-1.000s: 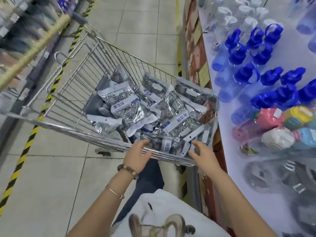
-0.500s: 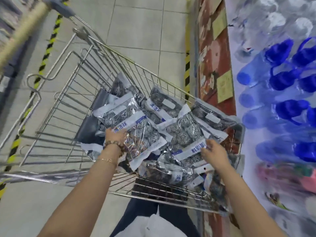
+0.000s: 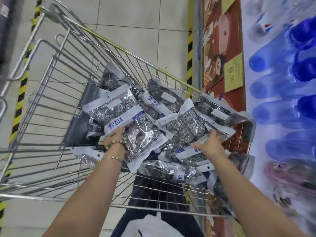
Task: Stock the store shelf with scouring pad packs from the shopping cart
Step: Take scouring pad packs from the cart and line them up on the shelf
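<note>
- Shopping cart (image 3: 59, 100): a wire basket is seen from above and serves as the reference for all positions below.
- Scouring pad packs (image 3: 164, 100): clear bags of coiled steel scourers are heaped in the half of the cart nearest the shelf, overlapping one another. Several are pressed against the cart's near and shelf-side walls.
- Left hand (image 3: 113, 136): it is reached into the middle of the cart and closed on the near edge of the left-hand pack (image 3: 138, 132). That pack lies uppermost on the heap, with its blue-lettered label band turned up. The fingertips are hidden by the pack.
- Beaded bracelet (image 3: 118, 144) and thin bracelet (image 3: 112, 158): both are worn on the left wrist, inside the cart.
- Right hand (image 3: 209, 142): it is placed toward the cart's shelf side, with the fingers curled over the near edge of the right-hand pack (image 3: 184, 129). This pack is held beside the left-hand pack, and their edges overlap.
- Shelf (image 3: 248, 120): it is located just beyond the cart's right wall and carries blue bottles (image 3: 273, 57), which are blurred.
- Price tag (image 3: 233, 74): a yellow card is fixed to the shelf front, beyond the cart's far right corner.
</note>
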Available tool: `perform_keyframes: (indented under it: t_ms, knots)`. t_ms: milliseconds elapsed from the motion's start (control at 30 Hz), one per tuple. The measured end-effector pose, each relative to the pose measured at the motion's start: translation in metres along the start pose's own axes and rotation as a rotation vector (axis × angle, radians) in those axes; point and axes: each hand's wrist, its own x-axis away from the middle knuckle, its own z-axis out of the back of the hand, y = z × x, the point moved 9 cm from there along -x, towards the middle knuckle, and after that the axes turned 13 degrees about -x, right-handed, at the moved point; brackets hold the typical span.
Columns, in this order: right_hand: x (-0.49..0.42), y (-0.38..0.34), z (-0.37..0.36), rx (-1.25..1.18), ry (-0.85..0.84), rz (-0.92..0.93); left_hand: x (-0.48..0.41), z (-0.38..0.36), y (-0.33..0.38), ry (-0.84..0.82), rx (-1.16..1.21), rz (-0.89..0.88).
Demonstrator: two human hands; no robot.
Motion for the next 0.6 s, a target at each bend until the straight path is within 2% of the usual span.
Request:
perform_keyframes:
  t_ms: [167, 267, 367, 600]
  knots:
    - [0.000, 0.007, -0.003, -0.016, 0.061, -0.021, 0.013, -0.002, 0.007, 0.033, -0.025, -0.050]
    - [0.002, 0.008, -0.007, -0.030, 0.045, -0.031, 0.019, -0.003, 0.011, 0.087, -0.074, -0.089]
    - [0.004, 0.008, -0.008, -0.046, 0.038, -0.022, 0.026, -0.009, 0.014, 0.074, -0.065, -0.113]
    - [0.031, -0.009, 0.001, 0.043, 0.123, 0.091, 0.039, 0.003, 0.033, 0.099, -0.063, -0.301]
